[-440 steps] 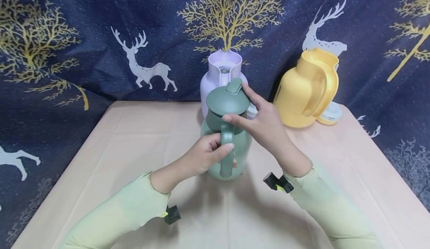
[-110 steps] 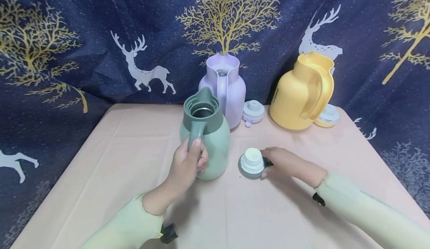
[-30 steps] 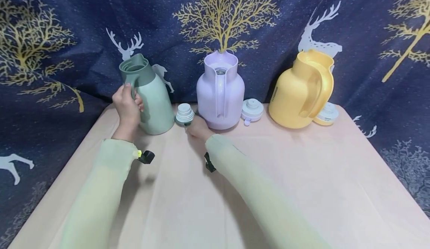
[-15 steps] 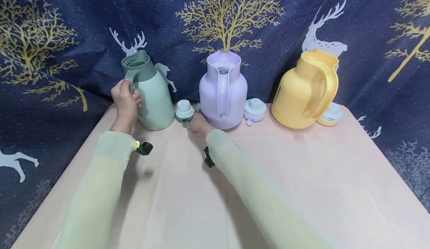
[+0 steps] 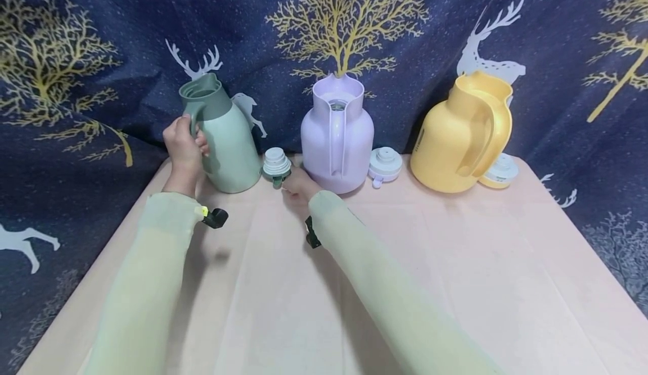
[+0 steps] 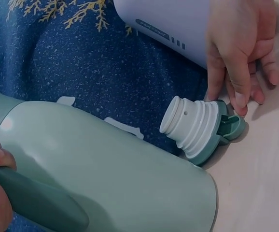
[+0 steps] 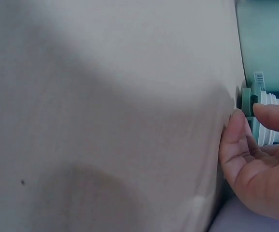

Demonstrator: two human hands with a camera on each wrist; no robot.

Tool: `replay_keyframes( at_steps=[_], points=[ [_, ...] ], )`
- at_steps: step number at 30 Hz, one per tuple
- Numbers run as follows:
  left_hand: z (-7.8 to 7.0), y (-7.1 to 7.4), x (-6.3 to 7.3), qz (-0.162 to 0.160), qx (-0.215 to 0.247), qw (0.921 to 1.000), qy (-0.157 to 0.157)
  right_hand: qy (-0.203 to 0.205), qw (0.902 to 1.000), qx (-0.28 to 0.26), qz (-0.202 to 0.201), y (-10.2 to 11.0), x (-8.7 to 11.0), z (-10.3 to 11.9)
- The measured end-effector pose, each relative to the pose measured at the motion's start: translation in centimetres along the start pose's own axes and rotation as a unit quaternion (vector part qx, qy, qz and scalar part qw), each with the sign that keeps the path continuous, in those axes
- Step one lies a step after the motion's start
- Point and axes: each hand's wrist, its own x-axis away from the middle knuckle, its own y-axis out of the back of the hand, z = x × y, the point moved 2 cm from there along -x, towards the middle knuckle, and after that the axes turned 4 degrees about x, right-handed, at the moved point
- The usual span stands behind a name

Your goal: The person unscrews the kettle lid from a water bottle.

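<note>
My left hand [image 5: 183,145] grips the handle of a green vacuum jug [image 5: 232,153], which stands upright and lidless at the table's back left. Its fingers curl round the handle in the left wrist view. Just right of the jug lies its lid [image 5: 277,163], upside down with the white ribbed stopper upward. My right hand [image 5: 300,184] is beside that lid, its fingers loosely extended by the rim and small green lever [image 6: 233,126]. In the right wrist view, thumb and finger stand apart near the lid's edge; whether they touch it is hard to tell.
A lidless lilac jug [image 5: 337,139] stands just behind my right hand, with its upturned lid [image 5: 385,165] to its right. Farther right is a yellow jug [image 5: 450,144] with another lid [image 5: 500,170] beside it. A dark blue printed cloth [image 5: 243,15] hangs behind the table.
The lid has come off the green jug and been turned over. Jug and lid have moved from the middle to the back left. In the last half second the right fingers have loosened slightly.
</note>
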Motion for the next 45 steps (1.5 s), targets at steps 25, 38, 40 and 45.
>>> replay_keyframes(
  at_steps=[25,38,40,45],
  points=[
    [-0.7,1.8,-0.6,0.123,-0.025,0.985,0.118,-0.03,0.9971,-0.054,0.045,0.2,-1.7,-1.3],
    [-1.2,4.2,2.6,0.112,-0.32,0.9352,0.104,0.067,0.9903,0.053,0.11,3.5,8.2,-0.5],
    [-1.1,4.6,3.5,0.123,-0.351,0.922,0.106,0.087,0.988,0.06,0.112,4.6,9.9,-1.1],
    [-0.6,6.3,5.4,0.178,-0.415,0.8858,0.107,0.112,0.9845,0.087,0.104,8.2,14.1,-2.8]
  ],
)
